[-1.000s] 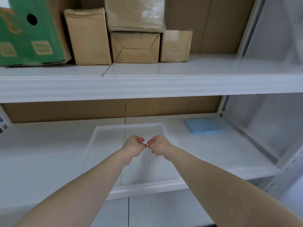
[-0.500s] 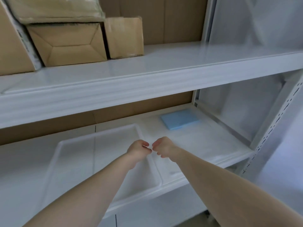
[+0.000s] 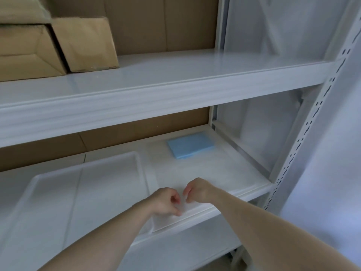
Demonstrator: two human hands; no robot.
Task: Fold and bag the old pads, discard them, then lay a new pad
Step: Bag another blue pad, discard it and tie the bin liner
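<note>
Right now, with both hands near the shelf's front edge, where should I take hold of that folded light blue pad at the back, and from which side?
Pinch the folded light blue pad by its near edge, reaching in from the front, probably with the right hand. It lies flat on the white lower shelf, so fingers likely need to slide under an edge.

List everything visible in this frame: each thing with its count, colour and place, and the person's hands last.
Pad: 1, light blue, folded, lower shelf, back right.
Tray: 1, clear white, lower shelf, left.
Cardboard boxes: at least 2, brown, upper shelf, left.
Shelving: white, two shelves seen, perforated post at right.
Backing board: brown, behind the shelves.
Left hand: 1, fingers curled, over the tray's right edge.
Right hand: 1, fingers curled, close beside the left; what they pinch is unclear.
</note>
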